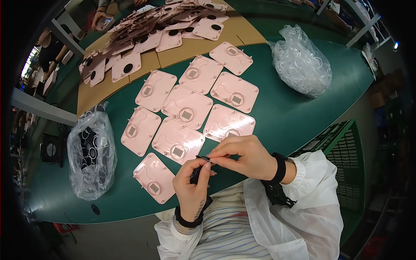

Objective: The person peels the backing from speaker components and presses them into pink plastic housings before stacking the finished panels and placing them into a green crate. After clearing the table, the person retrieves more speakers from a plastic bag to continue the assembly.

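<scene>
My left hand (192,184) and my right hand (242,157) meet near the table's front edge, both pinching a small thin black ring-like piece (203,159) between the fingertips. Just beyond the hands lie several pink plastic plates (186,106) with round grilles, laid out in rows on the green table (281,117). The nearest plate (154,177) lies just left of my left hand.
A clear bag of black rings (92,151) stands at the left, a clear bag of pale rings (301,63) at the back right. Further pink plates are piled on cardboard (151,32) at the back. A green crate (346,156) sits on the right. Another person's hand (102,19) works beyond.
</scene>
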{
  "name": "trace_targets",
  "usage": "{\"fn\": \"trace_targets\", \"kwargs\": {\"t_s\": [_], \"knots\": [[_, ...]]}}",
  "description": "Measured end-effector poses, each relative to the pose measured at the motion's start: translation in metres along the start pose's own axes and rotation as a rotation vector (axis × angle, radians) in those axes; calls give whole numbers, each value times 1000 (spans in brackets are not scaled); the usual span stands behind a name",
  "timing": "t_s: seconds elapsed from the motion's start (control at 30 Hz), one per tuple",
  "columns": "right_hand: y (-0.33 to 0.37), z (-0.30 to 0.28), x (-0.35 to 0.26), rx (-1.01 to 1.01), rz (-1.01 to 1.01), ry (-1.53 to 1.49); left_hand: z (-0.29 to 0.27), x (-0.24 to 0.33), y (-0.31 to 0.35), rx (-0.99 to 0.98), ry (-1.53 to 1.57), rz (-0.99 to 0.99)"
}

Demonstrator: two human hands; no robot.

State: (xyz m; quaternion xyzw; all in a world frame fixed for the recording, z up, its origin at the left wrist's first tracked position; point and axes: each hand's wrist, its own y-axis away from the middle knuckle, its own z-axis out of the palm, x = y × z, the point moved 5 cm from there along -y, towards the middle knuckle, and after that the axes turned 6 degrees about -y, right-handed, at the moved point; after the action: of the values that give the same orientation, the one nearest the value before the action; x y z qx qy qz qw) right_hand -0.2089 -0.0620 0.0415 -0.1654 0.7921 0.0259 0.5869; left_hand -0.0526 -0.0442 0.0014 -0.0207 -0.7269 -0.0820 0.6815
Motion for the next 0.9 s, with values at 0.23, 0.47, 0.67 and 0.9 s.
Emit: {"fn": "trace_targets", "kwargs": {"t_s": [0.23, 0.47, 0.67, 0.9], "knots": [[0, 1, -1, 7, -25, 34, -1, -1, -3, 4, -24, 21], [3, 4, -5, 11, -105, 111, -1, -2, -4, 13, 6, 17], [5, 7, -9, 21, -142, 128, -3, -4, -4, 26, 85, -57], [6, 9, -10, 61, -232, 241, 1, 5, -5, 76, -84, 63]]}}
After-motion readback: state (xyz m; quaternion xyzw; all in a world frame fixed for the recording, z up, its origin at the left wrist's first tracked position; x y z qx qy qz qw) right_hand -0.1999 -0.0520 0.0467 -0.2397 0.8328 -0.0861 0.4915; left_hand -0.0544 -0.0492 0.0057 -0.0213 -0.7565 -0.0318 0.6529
